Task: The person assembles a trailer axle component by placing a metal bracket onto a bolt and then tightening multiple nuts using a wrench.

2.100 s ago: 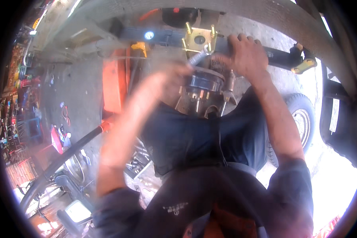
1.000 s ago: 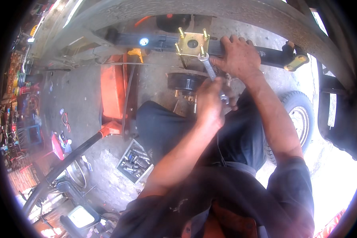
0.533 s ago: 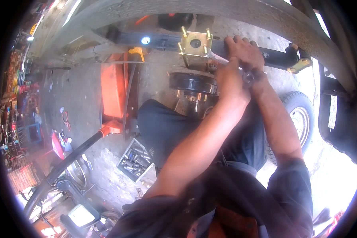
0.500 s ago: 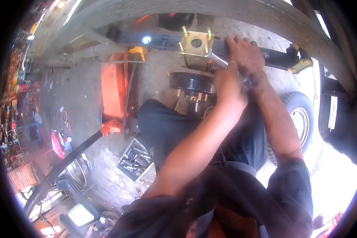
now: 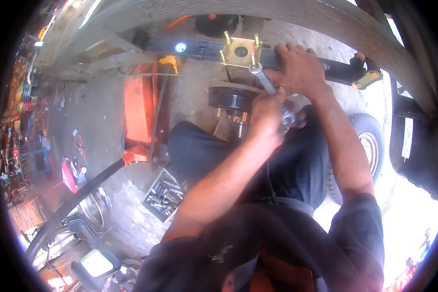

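Observation:
My left hand (image 5: 268, 114) is closed around the shank of a combination wrench (image 5: 266, 83). One end of the wrench is at the near right bolt of a gold-coloured square plate (image 5: 240, 51); the other end sticks out past my fist. Several threaded bolts stand up at the plate's corners. The plate sits on a dark leaf spring (image 5: 199, 50) that runs left to right. Just right of the plate, my right hand (image 5: 301, 70) grips the leaf spring, its fingers over the far edge. A black brake drum (image 5: 232, 99) with studs lies below, partly hidden by my left hand.
A grey frame beam (image 5: 277, 14) arches across the far side. At left are an orange jack (image 5: 139, 104) with a long dark handle (image 5: 85, 192) and a tray of sockets (image 5: 164, 195). A wheel with its tyre (image 5: 365, 148) stands beside my right forearm.
My left hand has come nearer to me and slightly left, turning the wrench more upright in the picture, its far end still at the bolt. My right hand stays on the leaf spring.

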`<state>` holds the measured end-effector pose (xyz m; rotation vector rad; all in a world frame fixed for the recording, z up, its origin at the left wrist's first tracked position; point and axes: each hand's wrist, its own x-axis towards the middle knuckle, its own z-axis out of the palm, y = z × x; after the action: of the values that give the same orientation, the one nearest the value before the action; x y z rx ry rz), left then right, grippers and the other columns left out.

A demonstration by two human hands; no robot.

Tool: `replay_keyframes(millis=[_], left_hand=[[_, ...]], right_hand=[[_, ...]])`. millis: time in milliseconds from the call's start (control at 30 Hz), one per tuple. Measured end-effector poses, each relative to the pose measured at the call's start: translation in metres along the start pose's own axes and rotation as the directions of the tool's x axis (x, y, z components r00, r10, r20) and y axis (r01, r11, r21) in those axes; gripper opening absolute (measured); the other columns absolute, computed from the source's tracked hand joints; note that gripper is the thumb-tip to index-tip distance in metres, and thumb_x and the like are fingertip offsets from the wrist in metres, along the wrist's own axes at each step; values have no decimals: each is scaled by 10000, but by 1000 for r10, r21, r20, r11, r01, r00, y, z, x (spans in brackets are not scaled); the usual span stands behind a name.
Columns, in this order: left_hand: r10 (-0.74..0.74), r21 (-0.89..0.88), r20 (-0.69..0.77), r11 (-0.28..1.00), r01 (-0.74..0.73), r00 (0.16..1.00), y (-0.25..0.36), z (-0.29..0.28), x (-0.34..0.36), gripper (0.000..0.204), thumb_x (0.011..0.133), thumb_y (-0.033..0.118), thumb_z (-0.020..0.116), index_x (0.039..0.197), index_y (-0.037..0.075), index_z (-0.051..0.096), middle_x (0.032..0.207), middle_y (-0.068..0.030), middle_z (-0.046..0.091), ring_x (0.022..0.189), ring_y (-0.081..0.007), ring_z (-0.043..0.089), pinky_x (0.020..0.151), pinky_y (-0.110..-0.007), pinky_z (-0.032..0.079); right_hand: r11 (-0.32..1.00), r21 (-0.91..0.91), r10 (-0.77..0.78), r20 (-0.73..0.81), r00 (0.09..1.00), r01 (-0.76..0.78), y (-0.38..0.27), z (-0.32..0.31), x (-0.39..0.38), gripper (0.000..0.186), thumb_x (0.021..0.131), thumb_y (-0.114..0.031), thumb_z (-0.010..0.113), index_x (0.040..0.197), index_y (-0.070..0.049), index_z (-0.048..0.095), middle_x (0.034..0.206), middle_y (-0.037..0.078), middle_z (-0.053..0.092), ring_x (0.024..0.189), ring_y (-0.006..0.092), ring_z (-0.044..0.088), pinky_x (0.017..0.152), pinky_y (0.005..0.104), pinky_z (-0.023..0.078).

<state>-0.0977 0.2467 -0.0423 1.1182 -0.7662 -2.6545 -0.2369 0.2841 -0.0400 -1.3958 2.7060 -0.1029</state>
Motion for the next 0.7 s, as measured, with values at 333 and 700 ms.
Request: replay_keyframes(millis=[333, 700], left_hand=[[78, -213, -23, 974, -81, 997, -9, 35, 27, 187, 965, 166, 505, 1024, -11, 522, 764, -116, 563, 614, -252, 607, 505, -414, 515], [-201, 806, -110, 556, 206, 973, 127, -55, 14, 189, 915, 257, 690, 897, 89, 606, 545, 78, 402, 386, -53, 319, 341, -241, 180]], right_hand=[[831, 556, -87, 106, 990, 14, 24, -6, 13, 445, 935, -449, 550, 1168, -78, 627, 1065, 161, 699, 1027, 356, 648, 908, 455, 489], [979, 198, -36, -44, 998, 44, 20, -1, 12, 546, 917, -547, 508, 1171, -83, 647, 1003, 165, 699, 1021, 352, 645, 871, 468, 509]])
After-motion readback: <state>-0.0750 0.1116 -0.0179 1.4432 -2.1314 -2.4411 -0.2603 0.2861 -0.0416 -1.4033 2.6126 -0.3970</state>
